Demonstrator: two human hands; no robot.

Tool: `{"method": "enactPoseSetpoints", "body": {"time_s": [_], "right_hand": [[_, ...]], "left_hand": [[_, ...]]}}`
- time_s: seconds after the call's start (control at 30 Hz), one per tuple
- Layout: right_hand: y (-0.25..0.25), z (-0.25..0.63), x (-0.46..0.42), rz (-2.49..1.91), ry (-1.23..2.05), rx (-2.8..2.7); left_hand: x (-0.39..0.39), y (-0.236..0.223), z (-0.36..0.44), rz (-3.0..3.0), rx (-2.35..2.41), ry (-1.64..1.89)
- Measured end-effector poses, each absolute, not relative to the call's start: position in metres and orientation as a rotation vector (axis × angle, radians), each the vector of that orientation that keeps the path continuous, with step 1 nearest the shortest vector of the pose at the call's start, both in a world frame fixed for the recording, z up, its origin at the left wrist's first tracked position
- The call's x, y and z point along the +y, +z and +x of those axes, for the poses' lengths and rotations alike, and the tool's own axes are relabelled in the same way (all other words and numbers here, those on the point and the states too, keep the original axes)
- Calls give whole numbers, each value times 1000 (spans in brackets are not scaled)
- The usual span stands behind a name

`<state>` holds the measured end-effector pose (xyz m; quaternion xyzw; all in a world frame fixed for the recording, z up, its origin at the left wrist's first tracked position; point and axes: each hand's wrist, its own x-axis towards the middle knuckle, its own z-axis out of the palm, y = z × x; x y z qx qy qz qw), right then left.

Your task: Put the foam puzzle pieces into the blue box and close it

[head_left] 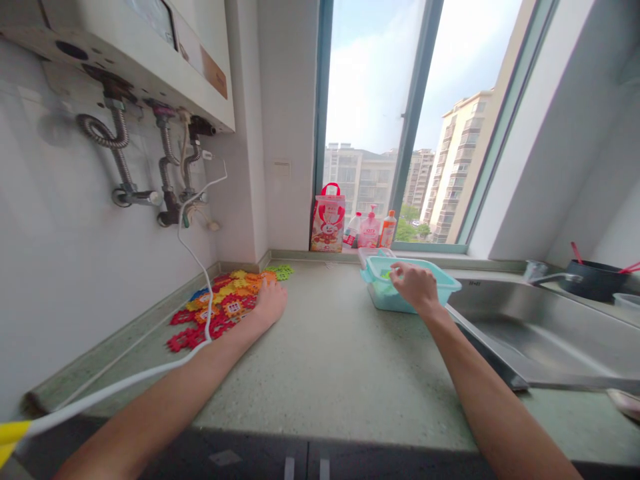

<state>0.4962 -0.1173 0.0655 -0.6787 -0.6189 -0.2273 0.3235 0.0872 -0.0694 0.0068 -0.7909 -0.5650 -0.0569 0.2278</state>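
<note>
On the left of the counter lies a spread of flat, notched plastic building pieces (234, 308) in red, orange, yellow, blue and green. My left hand (271, 301) rests at their right edge, its foreshortened fingers laid over the orange ones. To the right stands a turquoise plastic basket (395, 301) beside the sink. My right hand (416, 285) is over it, fingers curled together at the far rim. A yellow-green piece (385, 274) shows right by those fingertips; whether they grip it is hidden.
A white cable (195, 257) hangs across the pieces and my left forearm. The steel sink (545, 327) lies right of the basket. On the windowsill stand a pink bag (329, 223), a pump bottle (369, 230) and an orange bottle (388, 230). A water heater (145, 60) hangs upper left.
</note>
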Motion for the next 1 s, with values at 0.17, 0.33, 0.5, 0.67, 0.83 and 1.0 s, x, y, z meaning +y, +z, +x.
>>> {"method": "enactPoseSetpoints", "body": {"time_s": [0.17, 0.33, 0.5, 0.67, 0.83, 1.0], "right_hand": [[70, 479, -121, -1339, -760, -1710], [55, 428, -127, -972, -652, -2022], [15, 373, -129, -856, -455, -2374], [1, 358, -129, -915, -343, -2481], [3, 371, -126, -998, -300, -2444], [-4, 373, -116, -1025, -263, -2448]], "left_hand": [[-71, 4, 91, -2227, -1507, -192], [-63, 4, 107, -2290, -1459, -213], [-34, 3, 149, -2310, -1506, -283], [9, -4, 188, -2223, -1826, -385], [51, -9, 190, -1907, -2184, -519], [81, -8, 183, -1722, -2309, -574]]}}
